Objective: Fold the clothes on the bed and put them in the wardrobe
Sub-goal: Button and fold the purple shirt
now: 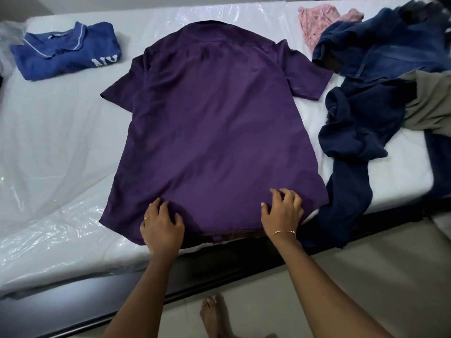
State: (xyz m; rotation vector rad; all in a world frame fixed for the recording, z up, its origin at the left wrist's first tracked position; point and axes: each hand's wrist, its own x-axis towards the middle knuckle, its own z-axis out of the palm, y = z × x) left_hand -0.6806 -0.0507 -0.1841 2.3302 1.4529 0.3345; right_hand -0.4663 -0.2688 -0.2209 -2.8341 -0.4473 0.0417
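Observation:
A purple short-sleeved shirt [214, 123] lies spread flat, back side up, in the middle of the bed [53, 147], collar at the far side and hem at the near edge. My left hand [162, 225] rests on the hem at its left part, fingers bent onto the cloth. My right hand [283, 211] lies on the hem further right, fingertips pressing the fabric. Neither hand lifts the shirt. A blue polo shirt [66, 51] sits folded at the far left of the bed.
Unfolded clothes are heaped on the right: dark blue garments [358, 132], denim [390, 45], a khaki piece [432, 103] and a pink one [317, 20]. Clear plastic film [48, 211] covers the white mattress. My bare foot [214, 315] stands on the tiled floor by the bed's dark frame.

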